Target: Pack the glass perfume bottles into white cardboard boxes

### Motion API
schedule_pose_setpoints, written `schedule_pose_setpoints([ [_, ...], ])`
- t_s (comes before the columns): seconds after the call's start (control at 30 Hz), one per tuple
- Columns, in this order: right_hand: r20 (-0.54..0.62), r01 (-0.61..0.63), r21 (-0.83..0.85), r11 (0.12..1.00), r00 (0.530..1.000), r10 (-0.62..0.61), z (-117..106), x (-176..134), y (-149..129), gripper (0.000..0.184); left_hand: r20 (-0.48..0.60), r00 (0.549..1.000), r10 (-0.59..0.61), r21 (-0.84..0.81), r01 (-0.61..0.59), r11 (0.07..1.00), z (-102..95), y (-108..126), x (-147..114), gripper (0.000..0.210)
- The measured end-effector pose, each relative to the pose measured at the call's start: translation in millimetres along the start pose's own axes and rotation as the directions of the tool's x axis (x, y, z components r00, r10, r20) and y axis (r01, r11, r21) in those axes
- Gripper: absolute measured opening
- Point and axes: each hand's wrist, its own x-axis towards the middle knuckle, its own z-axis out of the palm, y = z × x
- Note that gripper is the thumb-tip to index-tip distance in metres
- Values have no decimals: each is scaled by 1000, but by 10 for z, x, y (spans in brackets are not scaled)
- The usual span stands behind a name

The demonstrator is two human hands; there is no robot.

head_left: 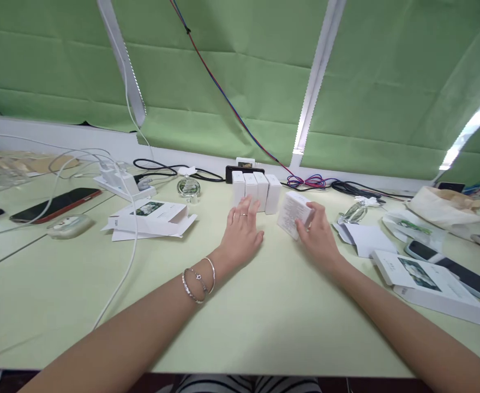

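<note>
Several small white boxes (273, 195) stand upright in a row near the back of the table. The rightmost one leans a little. My left hand (242, 229), with bracelets at the wrist, reaches to the front of the row, its fingers stretched out and partly covering the boxes; whether they touch cannot be told. Just right of the row, my right hand (316, 234) grips another white box (292, 215) between thumb and fingers. That box is tilted, and small print covers the side facing me.
Flattened white cartons with pictures lie at left (154, 217) and right (436, 286). A glass bottle (189, 187) stands left of the row, another glass bottle (353, 212) lies at right. Phones (55, 206), a power strip (121, 183) and a white cable (132, 245) are about.
</note>
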Motion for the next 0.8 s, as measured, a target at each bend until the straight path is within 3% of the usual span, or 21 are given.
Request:
schedule_pose_setpoints([
  [0.1,-72,-55,-23,998,996,53,113,214,229,36,132,977,-166,62,159,985,33,-95,-4,66],
  [0.2,27,-170,1,986,985,169,268,477,369,37,271,913,-304,90,291,953,30,-148,5,62],
  [0.33,149,-157,91,983,978,143,480,734,357,39,376,843,-384,91,379,921,7,-178,22,58],
  [0.6,327,-178,225,958,940,98,596,779,220,55,380,840,-386,93,381,920,43,-431,96,49],
  [0.7,387,-260,214,941,907,163,580,777,157,63,344,839,-422,118,408,905,50,-475,132,43],
  [0.8,357,-300,126,946,903,239,614,765,21,65,289,831,-474,163,445,880,53,-445,150,40],
])
